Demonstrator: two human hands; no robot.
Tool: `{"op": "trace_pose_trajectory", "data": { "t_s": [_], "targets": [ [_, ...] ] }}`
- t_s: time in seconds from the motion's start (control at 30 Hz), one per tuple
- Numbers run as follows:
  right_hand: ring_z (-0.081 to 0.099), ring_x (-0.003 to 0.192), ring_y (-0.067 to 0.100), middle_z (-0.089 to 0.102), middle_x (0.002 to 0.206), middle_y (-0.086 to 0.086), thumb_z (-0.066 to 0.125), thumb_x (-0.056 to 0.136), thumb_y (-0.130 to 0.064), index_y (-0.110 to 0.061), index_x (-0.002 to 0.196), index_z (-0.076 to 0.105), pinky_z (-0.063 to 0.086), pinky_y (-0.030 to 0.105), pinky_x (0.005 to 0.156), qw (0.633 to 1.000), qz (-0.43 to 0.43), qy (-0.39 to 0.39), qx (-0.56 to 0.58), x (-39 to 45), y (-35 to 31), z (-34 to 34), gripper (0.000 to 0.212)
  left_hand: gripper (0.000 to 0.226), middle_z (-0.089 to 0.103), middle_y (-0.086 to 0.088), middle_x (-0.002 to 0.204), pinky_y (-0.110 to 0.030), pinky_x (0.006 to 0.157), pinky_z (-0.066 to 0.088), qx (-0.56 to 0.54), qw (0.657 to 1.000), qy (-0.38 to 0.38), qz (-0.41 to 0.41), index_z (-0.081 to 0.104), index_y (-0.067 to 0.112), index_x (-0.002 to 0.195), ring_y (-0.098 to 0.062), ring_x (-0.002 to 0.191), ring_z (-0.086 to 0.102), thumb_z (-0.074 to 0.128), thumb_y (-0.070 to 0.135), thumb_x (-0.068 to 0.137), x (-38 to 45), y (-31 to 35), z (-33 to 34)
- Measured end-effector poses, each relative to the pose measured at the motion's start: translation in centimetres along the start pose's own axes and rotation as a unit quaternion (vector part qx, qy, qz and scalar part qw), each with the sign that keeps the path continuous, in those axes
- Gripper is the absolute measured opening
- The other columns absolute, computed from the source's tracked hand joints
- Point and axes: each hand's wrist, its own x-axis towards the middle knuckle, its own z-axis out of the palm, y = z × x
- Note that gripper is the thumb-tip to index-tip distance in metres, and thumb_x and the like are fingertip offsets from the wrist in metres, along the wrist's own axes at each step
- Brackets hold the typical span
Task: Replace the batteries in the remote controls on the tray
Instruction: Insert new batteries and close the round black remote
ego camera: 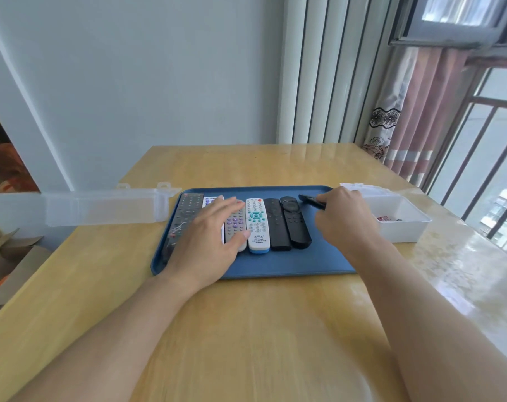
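A: What were the hands doing?

B: The right hand (343, 216) had its grip curled round a slim black remote (310, 201), clamped on one end, so the remote stuck out to the left above the far right part of the tray. The left hand (210, 236) lay flat with straight, spread fingers, its grip apart, resting on the grey remote with purple buttons (235, 224) and partly covering a white remote (210, 201) beside it.

A: And the other remotes?

B: They lay side by side on the blue tray (275, 264). Far left was a long dark remote (185, 216). Right of the left hand came a white remote with teal buttons (257, 224), then a plain black remote (277, 224), then a black remote with a round pad (294, 223).

A: What surrounded the tray?

B: It sat on a wooden table (246, 329). Left of it lay a long clear plastic box (107, 208); just right of it stood an open clear box (397, 219) holding small reddish items, too blurred to identify. A patterned curtain (403, 117) hung by the window
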Motion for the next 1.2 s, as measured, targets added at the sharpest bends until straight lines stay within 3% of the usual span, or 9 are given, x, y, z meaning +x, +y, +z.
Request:
{"op": "trace_pose_trajectory", "data": {
  "t_s": [0.1, 0.23, 0.37, 0.43, 0.5, 0.63, 0.87, 1.07, 1.2],
  "targets": [
    [0.043, 0.053, 0.021, 0.051, 0.069, 0.007, 0.051, 0.077, 0.004, -0.005, 0.088, 0.065, 0.027, 0.023, 0.042, 0.997, -0.010, -0.048, -0.055, -0.4, -0.2, 0.0, 0.020, 0.047, 0.042, 0.023, 0.150, -0.014, 0.113, 0.018, -0.009, 1.000, -0.001, -0.008, 0.055, 0.031, 0.144, 0.000, 0.145, 0.030, 0.065, 0.027, 0.098, 0.0, 0.1, 0.0],
    [0.054, 0.067, 0.025, 0.058, 0.083, 0.008, 0.052, 0.080, 0.005, -0.008, 0.118, 0.066, 0.038, 0.027, 0.048, 0.990, -0.028, -0.104, -0.086, -0.5, 0.0, 0.5, 0.042, 0.040, 0.040, 0.027, 0.142, -0.016, 0.112, 0.019, -0.033, 0.999, -0.005, -0.005, 0.060, 0.031, 0.138, -0.001, 0.145, 0.031, 0.062, 0.021, 0.099, 0.0, 0.0, 0.3],
    [0.059, 0.086, 0.030, 0.057, 0.090, 0.009, 0.053, 0.079, -0.001, -0.010, 0.103, 0.061, 0.034, 0.027, 0.049, 0.980, -0.043, -0.153, -0.121, -0.5, 0.2, 0.9, 0.026, 0.038, 0.043, 0.020, 0.149, -0.019, 0.114, 0.020, -0.036, 0.999, -0.003, -0.004, 0.061, 0.031, 0.136, -0.002, 0.144, 0.033, 0.060, 0.019, 0.100, 0.1, -0.2, 0.4],
    [0.062, 0.101, 0.031, 0.062, 0.103, 0.009, 0.054, 0.080, -0.003, -0.013, 0.113, 0.062, 0.046, 0.029, 0.059, 0.978, -0.041, -0.166, -0.123, -0.5, 0.3, 1.0, 0.035, 0.038, 0.044, 0.020, 0.149, -0.020, 0.115, 0.021, -0.038, 0.999, -0.002, 0.001, 0.061, 0.031, 0.136, -0.002, 0.145, 0.033, 0.060, 0.018, 0.100, 0.0, -0.3, 0.6],
    [0.061, 0.107, 0.031, 0.062, 0.114, 0.008, 0.054, 0.081, -0.006, -0.016, 0.125, 0.061, 0.052, 0.034, 0.073, 0.978, -0.035, -0.166, -0.122, -0.6, 0.3, 0.8, 0.046, 0.037, 0.046, 0.019, 0.149, -0.014, 0.114, 0.020, -0.041, 0.999, 0.003, 0.008, 0.062, 0.030, 0.135, 0.000, 0.143, 0.034, 0.060, 0.017, 0.100, 0.0, -0.3, 0.8],
    [0.060, 0.103, 0.030, 0.064, 0.116, 0.004, 0.051, 0.078, -0.004, -0.022, 0.125, 0.061, 0.046, 0.033, 0.067, 0.987, -0.049, -0.105, -0.113, -0.8, -0.2, -0.2, 0.051, 0.042, 0.045, 0.014, 0.152, 0.000, 0.110, 0.013, -0.055, 0.997, 0.048, 0.030, 0.059, 0.025, 0.138, 0.003, 0.146, 0.028, 0.059, 0.012, 0.099, -0.2, 0.3, 0.9],
    [0.048, 0.126, 0.021, 0.060, 0.137, -0.006, 0.050, 0.082, 0.002, -0.027, 0.136, 0.059, 0.039, 0.034, 0.099, 0.985, -0.167, 0.042, 0.000, -2.0, -3.4, 1.4, 0.062, 0.053, 0.051, -0.003, 0.151, -0.046, 0.127, 0.011, 0.042, 0.978, 0.195, 0.065, 0.053, 0.014, 0.142, -0.022, 0.152, 0.026, 0.066, 0.012, 0.091, 0.9, -0.3, -3.9],
    [0.049, 0.125, 0.015, 0.062, 0.130, -0.008, 0.053, 0.098, -0.013, -0.025, 0.132, 0.063, 0.037, 0.025, 0.100, 0.956, -0.267, -0.041, 0.117, -2.5, -10.1, 3.9, 0.037, 0.063, 0.055, -0.001, 0.147, -0.056, 0.124, 0.000, 0.266, 0.951, 0.107, -0.114, 0.043, 0.022, 0.150, -0.027, 0.147, 0.035, 0.057, 0.049, 0.095, 0.5, -6.7, -11.8],
    [0.056, 0.113, 0.013, 0.066, 0.125, -0.008, 0.054, 0.100, -0.027, -0.028, 0.126, 0.065, 0.047, 0.031, 0.093, 0.947, -0.246, -0.095, 0.185, -1.3, -15.3, 5.2, 0.029, 0.023, 0.073, 0.008, 0.109, -0.044, 0.108, 0.036, 0.190, 0.972, 0.079, -0.116, 0.073, 0.027, 0.105, -0.022, 0.110, 0.064, 0.064, 0.046, 0.094, -0.9, -9.9, -13.0]
  ]
}}
